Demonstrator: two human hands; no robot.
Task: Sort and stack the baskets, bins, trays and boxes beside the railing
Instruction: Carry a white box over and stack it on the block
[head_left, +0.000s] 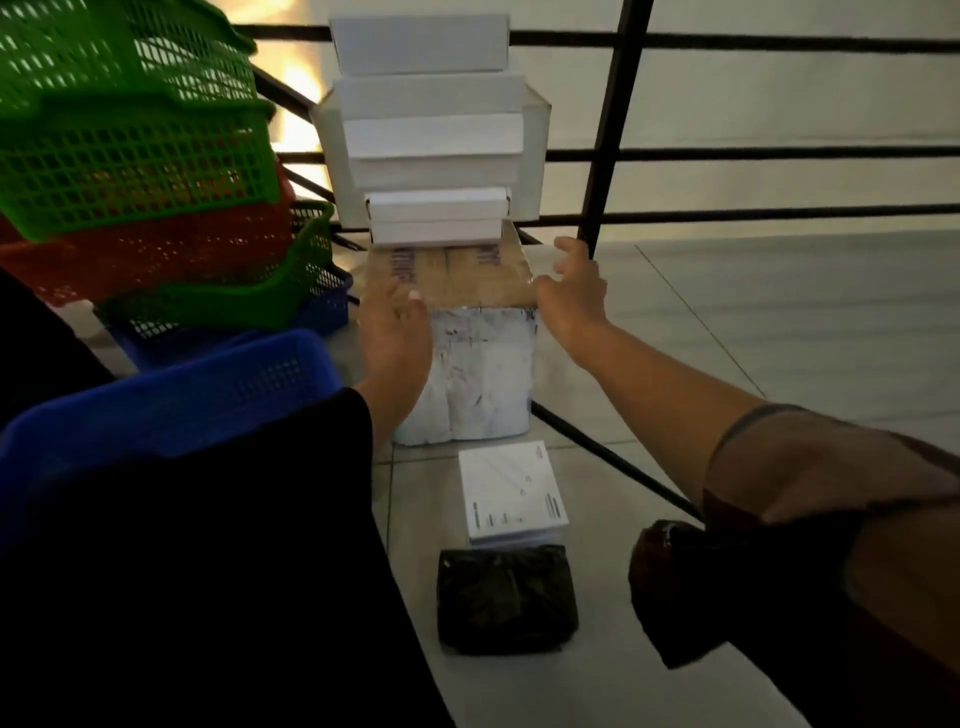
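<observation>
A tall stack of white flat boxes (431, 135) stands on a cardboard box (467, 278) with a taped brown top and white front, set against the black railing (613, 130). My left hand (395, 332) is spread by the box's left top corner. My right hand (574, 291) is spread at its right top corner, thumb touching the edge. Neither hand clasps the box. To the left, green baskets (135, 156) and a red basket (171, 249) are piled over blue ones (322, 306).
A blue basket (171, 405) sits near my left sleeve. On the tiled floor in front of the box lie a white flat box (511, 493) and a black wrapped parcel (506, 597). A dark bag (691, 587) hangs by my right arm.
</observation>
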